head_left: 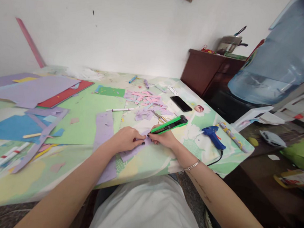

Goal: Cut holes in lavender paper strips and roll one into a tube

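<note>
My right hand (163, 138) is closed around a green and black box cutter (169, 125), its handle slanting up to the right and its tip end low by my fingers. Under both hands lies a small piece of purple paper (131, 154). My left hand (127, 139) holds this piece against the table, with fingers curled and index finger and thumb near the cutter's tip. The blade itself is too small to make out. A longer purple strip (105, 124) runs beneath my left forearm. Just beyond my right hand lie scissors (160, 117), partly hidden by the cutter.
Pink and purple scraps (149, 101) are heaped beyond my hands, near a black phone (181, 103). A blue glue gun (214, 136) with a cord and a decorated stick (233, 137) lie right. Coloured sheets (35, 89) cover the left. A water bottle (274, 67) stands beyond the table.
</note>
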`<state>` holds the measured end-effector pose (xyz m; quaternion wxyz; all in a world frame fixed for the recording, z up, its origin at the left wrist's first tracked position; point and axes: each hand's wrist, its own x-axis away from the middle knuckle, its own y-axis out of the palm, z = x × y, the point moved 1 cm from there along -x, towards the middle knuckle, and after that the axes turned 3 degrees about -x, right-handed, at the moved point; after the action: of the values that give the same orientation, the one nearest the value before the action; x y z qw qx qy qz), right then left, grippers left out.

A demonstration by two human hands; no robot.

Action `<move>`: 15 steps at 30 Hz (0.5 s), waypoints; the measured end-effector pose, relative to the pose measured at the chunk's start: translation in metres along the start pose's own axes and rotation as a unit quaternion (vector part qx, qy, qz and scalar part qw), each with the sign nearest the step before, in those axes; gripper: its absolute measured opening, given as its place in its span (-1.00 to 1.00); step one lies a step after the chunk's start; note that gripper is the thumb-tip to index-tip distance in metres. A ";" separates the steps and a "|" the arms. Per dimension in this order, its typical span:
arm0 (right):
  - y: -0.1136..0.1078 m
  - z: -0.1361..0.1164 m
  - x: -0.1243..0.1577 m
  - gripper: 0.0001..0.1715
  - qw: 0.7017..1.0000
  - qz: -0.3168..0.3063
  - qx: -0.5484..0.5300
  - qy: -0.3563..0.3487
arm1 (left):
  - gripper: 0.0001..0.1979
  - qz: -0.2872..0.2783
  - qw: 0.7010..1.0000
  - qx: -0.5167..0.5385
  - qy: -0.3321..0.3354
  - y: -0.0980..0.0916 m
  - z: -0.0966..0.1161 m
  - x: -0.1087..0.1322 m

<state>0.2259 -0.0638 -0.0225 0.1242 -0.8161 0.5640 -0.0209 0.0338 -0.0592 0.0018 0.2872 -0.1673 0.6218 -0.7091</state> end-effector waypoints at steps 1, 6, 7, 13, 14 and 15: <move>0.000 0.000 0.000 -0.77 1.000 0.003 0.008 -0.003 | -0.73 0.001 1.000 0.001 -0.001 0.000 0.001 0.000; 0.000 0.001 0.000 -0.78 0.999 0.025 0.044 -0.015 | -0.73 0.083 0.995 -0.044 -0.030 0.000 0.007 0.002; 0.000 0.001 0.000 -0.78 0.998 0.029 0.049 -0.013 | -0.72 0.101 0.992 -0.055 -0.043 0.001 0.008 0.002; -0.002 0.004 -0.003 -0.85 0.995 0.061 0.076 -0.033 | -0.75 0.121 0.983 0.077 -0.114 0.002 0.012 0.000; -0.002 0.004 -0.003 -0.86 0.994 0.067 0.078 -0.032 | -0.76 0.108 0.981 0.112 -0.115 0.002 0.013 0.000; -0.002 0.004 -0.003 -0.86 0.994 0.072 0.080 -0.030 | -0.78 0.096 0.980 0.134 -0.114 0.001 0.015 0.000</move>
<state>0.2271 -0.0594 -0.0252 0.2072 -0.7609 0.6140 -0.0328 0.0424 -0.0710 0.0031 0.4422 -0.1466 0.4978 -0.7316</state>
